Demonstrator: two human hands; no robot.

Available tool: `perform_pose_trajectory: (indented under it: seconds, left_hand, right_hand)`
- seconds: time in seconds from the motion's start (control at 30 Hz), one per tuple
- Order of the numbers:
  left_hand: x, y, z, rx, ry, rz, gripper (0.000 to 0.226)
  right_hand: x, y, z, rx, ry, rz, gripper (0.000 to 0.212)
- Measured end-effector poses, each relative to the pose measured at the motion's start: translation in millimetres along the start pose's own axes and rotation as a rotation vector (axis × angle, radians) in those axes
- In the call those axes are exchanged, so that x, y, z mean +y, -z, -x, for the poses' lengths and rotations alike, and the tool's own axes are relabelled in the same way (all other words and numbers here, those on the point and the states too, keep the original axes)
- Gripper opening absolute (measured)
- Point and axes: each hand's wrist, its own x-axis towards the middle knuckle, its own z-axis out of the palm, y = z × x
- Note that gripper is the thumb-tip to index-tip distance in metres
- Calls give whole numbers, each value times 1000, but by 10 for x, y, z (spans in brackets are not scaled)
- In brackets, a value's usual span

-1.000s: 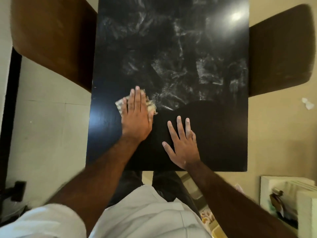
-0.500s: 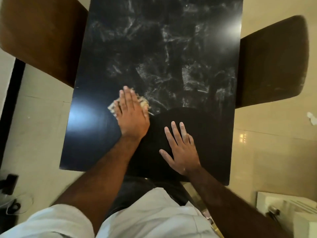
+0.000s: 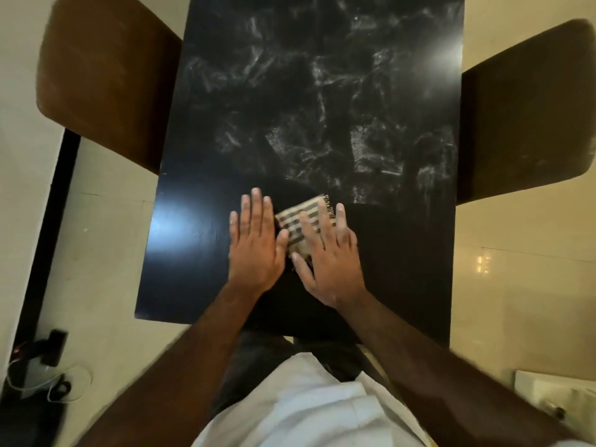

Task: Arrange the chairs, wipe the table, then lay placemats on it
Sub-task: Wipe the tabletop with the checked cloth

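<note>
Mid-wipe: both hands down flat on the black table, cloth under the right!

The left hand lies flat, fingers straight, on bare tabletop, thumb at the edge of the checked cloth. The right hand presses that folded cloth with straight fingers, gripping nothing. The near end of the table looks clean, but white smears run toward 12 o'clock, so wiping seems half done. A brown chair sits tucked at 10 o'clock, a second chair at 2. No placemats in sight.
</note>
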Motion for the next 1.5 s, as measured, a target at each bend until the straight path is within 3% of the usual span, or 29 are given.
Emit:
perform_pose_trajectory:
  seconds: [0.1,0.27,0.4,0.6,0.73,0.8,0.93,1.07,1.33,1.5]
  left_hand:
    - [-519,-5,135,-78,134,-44,79]
    - [-737,-85,179,-108,104,-90,79]
    - [-708,-100,192,-86,115,-91,77]
    - [-694,-100,171,-94,127,-105,77]
    - [-684,-106,155,-92,128,-107,78]
    - [-683,-119,161,-98,134,-106,78]
    - [-708,-115,169,-108,119,-100,77]
    - [-714,-101,164,-100,116,-92,78]
    - [-692,-129,167,-74,125,-95,78]
    - [-667,-145,173,-68,134,-104,78]
  right_hand:
    - [-314,-166,-253,-22,-59,39,82]
    - [-593,-359,-502,-50,63,66,76]
    - [-407,-321,-240,-50,98,53,71]
    - [479,-88,119,3,-335,110,74]
    - [509,-46,-309,86,-442,98,75]
    - [280,-92,-536,108,-370,78,77]
    - [-240,-236,-526,31,-22,68,75]
    - [-80,-271,17,-16,67,54,70]
    - [1260,128,341,11,-335,155,78]
    - [1073,187,-281,98,-369,158,76]
